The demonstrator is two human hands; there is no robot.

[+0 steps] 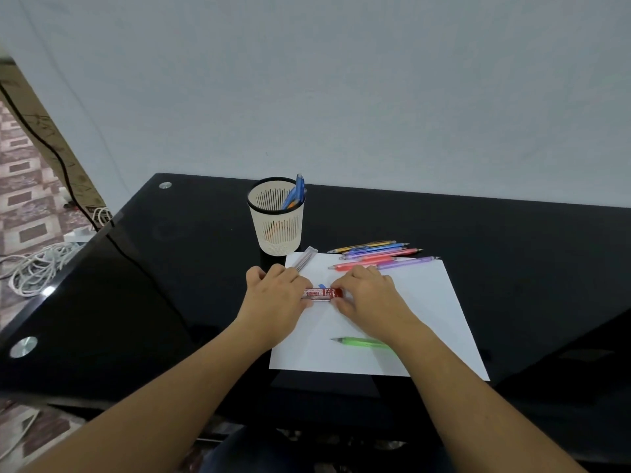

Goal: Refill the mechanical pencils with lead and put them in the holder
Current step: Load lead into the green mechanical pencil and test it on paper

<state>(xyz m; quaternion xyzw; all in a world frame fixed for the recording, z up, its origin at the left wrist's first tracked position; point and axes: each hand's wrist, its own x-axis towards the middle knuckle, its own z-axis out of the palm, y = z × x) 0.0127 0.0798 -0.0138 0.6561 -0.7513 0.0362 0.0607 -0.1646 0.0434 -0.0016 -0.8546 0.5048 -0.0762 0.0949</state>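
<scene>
One red lead case point(322, 294), marked 2B, sits low over the white sheet point(420, 312), held level between the two hands. Left hand point(275, 295): fingers curled over the case's left end. Right hand point(367, 293): thumb and fingers pinch the right end. Whether the case's lid is open cannot be told. A small blue piece point(322, 286) shows just behind the case, identity unclear.

Green pencil point(365, 343) lies on the sheet beside the right wrist, untouched. Loose pencils point(375, 256) in several colours lie bunched at the sheet's far edge. A clear lead tube point(305, 259) lies near them, at the foot of the holder point(276, 230). The holder stands on the black table point(170, 285) and has a blue and an orange pencil in it.

Judgement: the step in hand is getting lead out of the case, and most of the task remains. The next move calls for a light, fine pinch to draw out one thin lead without snapping it, then a pencil's open end brought to meet it.
</scene>
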